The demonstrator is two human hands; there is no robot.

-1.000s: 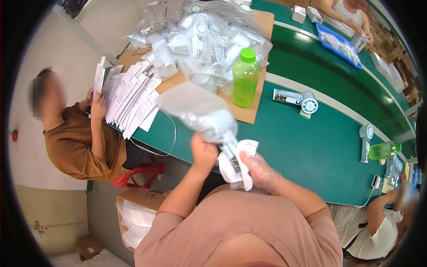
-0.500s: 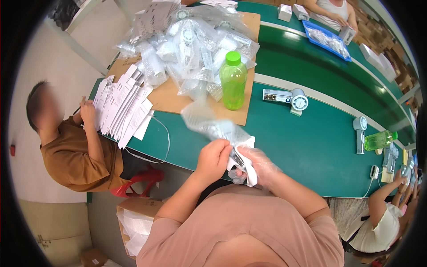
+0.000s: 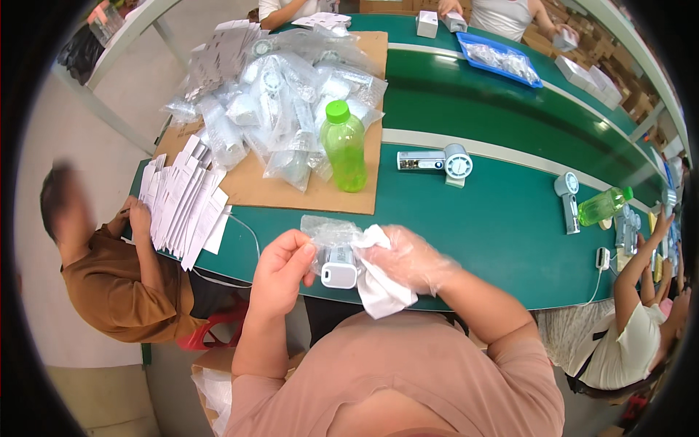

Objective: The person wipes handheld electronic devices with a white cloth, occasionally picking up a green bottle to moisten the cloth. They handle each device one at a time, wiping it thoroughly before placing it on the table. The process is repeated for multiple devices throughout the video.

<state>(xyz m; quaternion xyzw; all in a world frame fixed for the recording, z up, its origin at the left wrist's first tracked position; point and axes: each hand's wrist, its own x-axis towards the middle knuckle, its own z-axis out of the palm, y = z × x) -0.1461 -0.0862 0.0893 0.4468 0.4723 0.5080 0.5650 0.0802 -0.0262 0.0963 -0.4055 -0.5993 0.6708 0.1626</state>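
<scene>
At the near table edge, my left hand (image 3: 280, 273) pinches the edge of a clear bubble-wrap bag (image 3: 326, 228). A light grey-blue handheld fan (image 3: 339, 274) sits at the bag, its rounded end toward me; how much of it is inside I cannot tell. My right hand (image 3: 411, 261), in a thin clear plastic glove, grips a crumpled white cloth (image 3: 386, 293) just right of the fan. Farther back on the table lies another handheld fan (image 3: 457, 166).
Several bagged fans (image 3: 269, 102) are heaped on a cardboard sheet (image 3: 357, 201), beside a green bottle (image 3: 344, 149). White folded papers (image 3: 182, 200) lie at left, near a seated person (image 3: 124, 284). A blue tray (image 3: 502, 62) stands across the table. More fans and a second bottle (image 3: 606, 206) are at right.
My left hand has moved left and the bag, earlier stretched away from me, now lies lower and shorter. The fan's rounded end has come into sight. The cloth hangs from my right hand.
</scene>
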